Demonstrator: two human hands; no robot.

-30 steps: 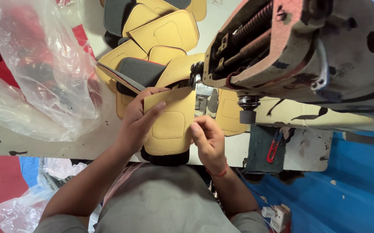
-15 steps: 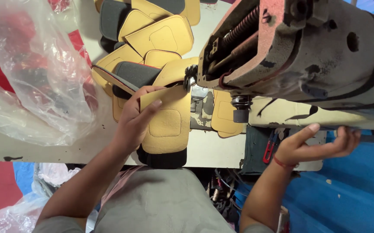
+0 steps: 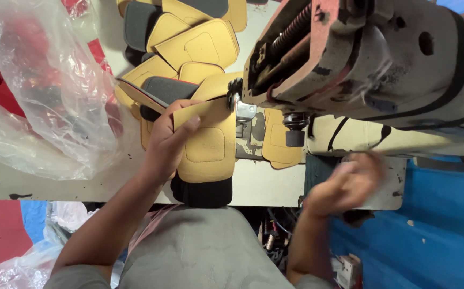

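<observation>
Under the sewing machine head (image 3: 360, 69), on the counter (image 3: 264, 184), lies the yellow padded panel (image 3: 206, 147); it looks light, soft and floppy, best pinned flat near its edge. Left hand (image 3: 168, 140) presses it, fingers spread; right hand (image 3: 347, 182) blurred, grip unreadable

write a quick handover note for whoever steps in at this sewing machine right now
Left hand: flat on the yellow padded piece, thumb on top, pinning it to the table with its top edge at the needle area of the sewing machine.
Right hand: blurred in motion, off the piece, at the table's right edge below the machine arm; it seems to hold nothing.
Things: a black part shows under the piece's near end. A stack of yellow and grey pieces lies beyond; a clear plastic bag sits at left.
Done: piece placed at the needle.
Left: whether it has been stitched cannot be told.
</observation>
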